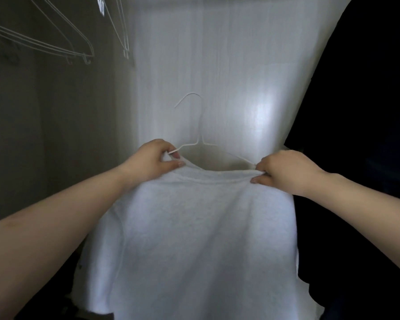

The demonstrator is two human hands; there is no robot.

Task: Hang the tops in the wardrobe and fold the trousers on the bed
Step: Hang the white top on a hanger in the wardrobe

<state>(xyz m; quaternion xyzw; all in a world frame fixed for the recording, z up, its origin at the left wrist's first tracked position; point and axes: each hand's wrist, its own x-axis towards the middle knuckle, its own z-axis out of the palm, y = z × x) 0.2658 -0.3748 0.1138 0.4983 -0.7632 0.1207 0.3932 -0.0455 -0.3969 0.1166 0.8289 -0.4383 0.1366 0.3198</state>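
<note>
Now, left hand [158,158]: pinches collar and hanger [200,135] arm.
Right hand [284,172]: pinches top [194,239].
Risk: loose shoulder slips off the thin wire.

A pale wood-grain wardrobe panel [217,65] catches soft light ahead; a shadowed grey wall [44,123] recedes left, darkness right.

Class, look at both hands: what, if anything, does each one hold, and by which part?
The left hand and the right hand both pinch the white top at its neckline, one at each shoulder, where the wire hanger arms enter the collar.
</note>
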